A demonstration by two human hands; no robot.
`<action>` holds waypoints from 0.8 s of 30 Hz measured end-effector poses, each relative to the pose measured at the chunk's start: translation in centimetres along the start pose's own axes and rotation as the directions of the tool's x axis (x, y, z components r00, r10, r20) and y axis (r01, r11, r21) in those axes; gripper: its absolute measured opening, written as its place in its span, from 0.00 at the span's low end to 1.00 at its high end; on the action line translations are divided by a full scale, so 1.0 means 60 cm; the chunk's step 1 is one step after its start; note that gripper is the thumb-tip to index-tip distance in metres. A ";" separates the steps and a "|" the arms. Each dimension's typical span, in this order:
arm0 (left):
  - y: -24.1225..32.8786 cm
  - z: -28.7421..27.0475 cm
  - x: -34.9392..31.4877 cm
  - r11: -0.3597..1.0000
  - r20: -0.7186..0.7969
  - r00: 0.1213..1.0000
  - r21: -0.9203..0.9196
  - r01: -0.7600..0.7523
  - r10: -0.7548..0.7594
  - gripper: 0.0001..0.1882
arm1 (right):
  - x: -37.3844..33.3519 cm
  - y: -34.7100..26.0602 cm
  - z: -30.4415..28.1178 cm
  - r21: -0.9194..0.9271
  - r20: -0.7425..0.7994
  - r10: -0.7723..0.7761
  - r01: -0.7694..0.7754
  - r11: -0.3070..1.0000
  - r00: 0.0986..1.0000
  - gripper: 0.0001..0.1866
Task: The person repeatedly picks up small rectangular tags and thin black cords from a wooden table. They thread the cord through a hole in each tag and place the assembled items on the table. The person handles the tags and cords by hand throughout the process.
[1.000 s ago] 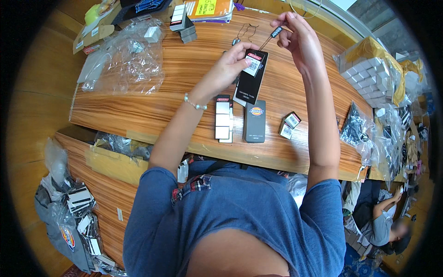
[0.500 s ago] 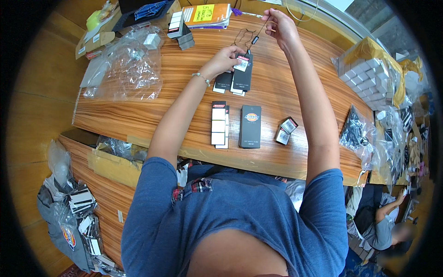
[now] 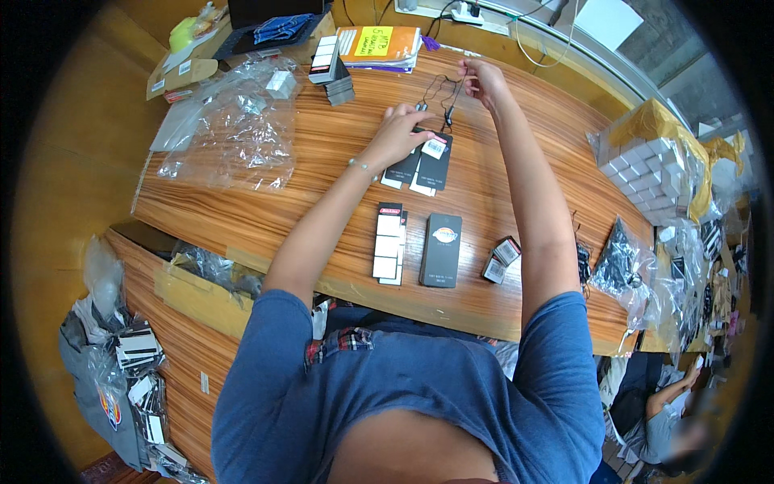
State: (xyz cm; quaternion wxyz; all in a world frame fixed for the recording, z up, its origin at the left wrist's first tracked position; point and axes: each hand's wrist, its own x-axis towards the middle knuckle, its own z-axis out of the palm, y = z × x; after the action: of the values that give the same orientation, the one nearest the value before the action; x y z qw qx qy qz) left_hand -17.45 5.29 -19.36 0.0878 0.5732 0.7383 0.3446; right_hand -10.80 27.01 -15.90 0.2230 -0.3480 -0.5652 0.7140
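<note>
My left hand (image 3: 397, 137) is closed at the top of a dark hang tag (image 3: 434, 168) with a white sticker, the thumb near the sticker's edge. Partly under that hand lies another dark hang tag (image 3: 401, 171); white cards stick out below both. My right hand (image 3: 485, 84), farther off and raised to the right, pinches a thin black cord (image 3: 461, 93) that runs down to the first tag. Nearer me are a strip of white-label cards (image 3: 388, 242), a dark stack of tags (image 3: 441, 256) and small stacks of folded labels (image 3: 501, 260).
A crumpled clear bag (image 3: 234, 133) spreads over the table's left. Behind stand a stack of cards (image 3: 339, 90) and orange notebooks (image 3: 375, 58). On the right are a wrapped block of white boxes (image 3: 641, 165) and a bag of black cords (image 3: 619, 256). Another person (image 3: 657, 419) sits lower right.
The view has shifted, so the table sits lower in the picture. My right hand has come down closer to the tags, and the cord hangs less taut. My left hand stays at the tag.
</note>
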 end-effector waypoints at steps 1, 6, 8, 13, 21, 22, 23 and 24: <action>-0.007 -0.007 -0.004 0.999 -0.100 0.995 -0.036 0.006 -0.009 0.18 | 0.011 0.006 -0.001 0.002 0.000 0.029 -0.029 1.000 1.000 0.08; -0.089 -0.014 -0.033 0.952 -0.443 0.875 -0.302 0.058 -0.194 0.11 | 0.044 0.020 0.016 -0.019 0.058 0.111 -0.110 0.994 0.992 0.06; -0.092 -0.013 -0.032 0.939 -0.478 0.851 -0.340 0.050 -0.218 0.10 | 0.066 0.026 0.013 -0.042 0.048 0.111 -0.109 0.993 0.993 0.06; -0.095 -0.012 -0.033 0.915 -0.429 0.868 -0.398 0.065 -0.249 0.09 | 0.100 0.046 0.007 -0.089 -0.008 0.141 -0.142 0.986 0.990 0.04; -0.104 -0.007 -0.030 0.911 -0.449 0.866 -0.411 0.015 -0.217 0.08 | 0.120 0.047 -0.003 -0.155 -0.068 0.033 -0.043 0.987 0.997 0.04; -0.107 -0.007 -0.028 0.917 -0.455 0.866 -0.399 0.012 -0.209 0.08 | 0.120 0.043 -0.003 -0.149 -0.086 0.006 -0.018 0.989 0.996 0.04; -0.108 -0.005 -0.028 0.922 -0.458 0.867 -0.388 0.007 -0.199 0.08 | 0.114 0.040 -0.009 -0.144 -0.108 -0.022 0.007 0.990 0.994 0.05; -0.104 -0.009 -0.030 0.908 -0.443 0.866 -0.417 0.030 -0.232 0.07 | 0.099 0.030 -0.009 -0.196 -0.133 -0.078 0.051 0.979 0.988 0.06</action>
State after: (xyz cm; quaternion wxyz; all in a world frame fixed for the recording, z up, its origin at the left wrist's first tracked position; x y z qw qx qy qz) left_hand -22.01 2.79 -23.25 0.0388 0.3864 0.6892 0.6118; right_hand -14.15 31.12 -19.15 0.2506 -0.3986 -0.6252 0.6225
